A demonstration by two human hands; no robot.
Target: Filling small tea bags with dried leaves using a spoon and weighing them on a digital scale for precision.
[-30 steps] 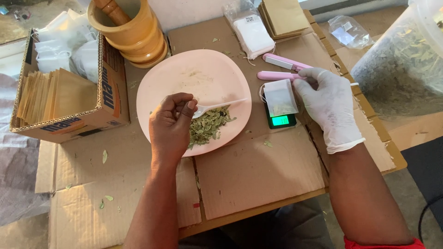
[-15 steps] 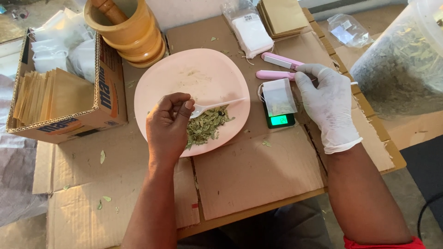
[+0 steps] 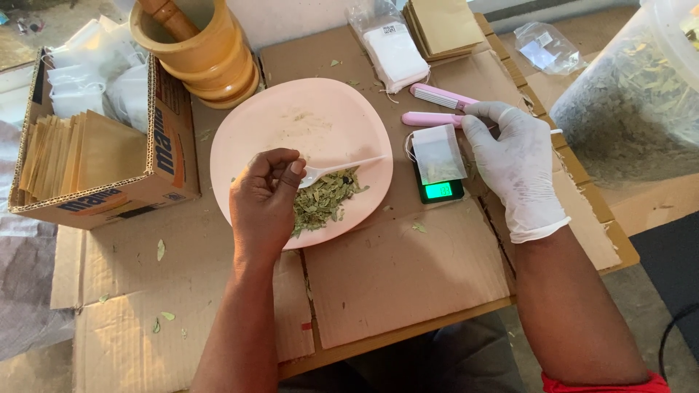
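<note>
Scanning from the left, I see a cardboard box (image 3: 95,164) of tan envelopes, with a wooden mortar (image 3: 200,54) and its pestle behind it on the cardboard-covered counter (image 3: 408,269). Next comes my left hand (image 3: 266,200), bare, fingers pinched around the handle of a white plastic spoon (image 3: 338,169) whose handle stretches right across the pink plate (image 3: 306,120). Beside the spoon's bowl, a heap of dried green leaves (image 3: 324,200) lies on the near part of the plate. Right of the plate, a small filter bag (image 3: 438,154) rests on a pocket scale (image 3: 440,191). My gloved right hand (image 3: 517,167) touches the bag's right edge, fingers loosely curved, near a pink sealer (image 3: 437,108). Farthest right stands a clear tub of leaves (image 3: 633,109).
</note>
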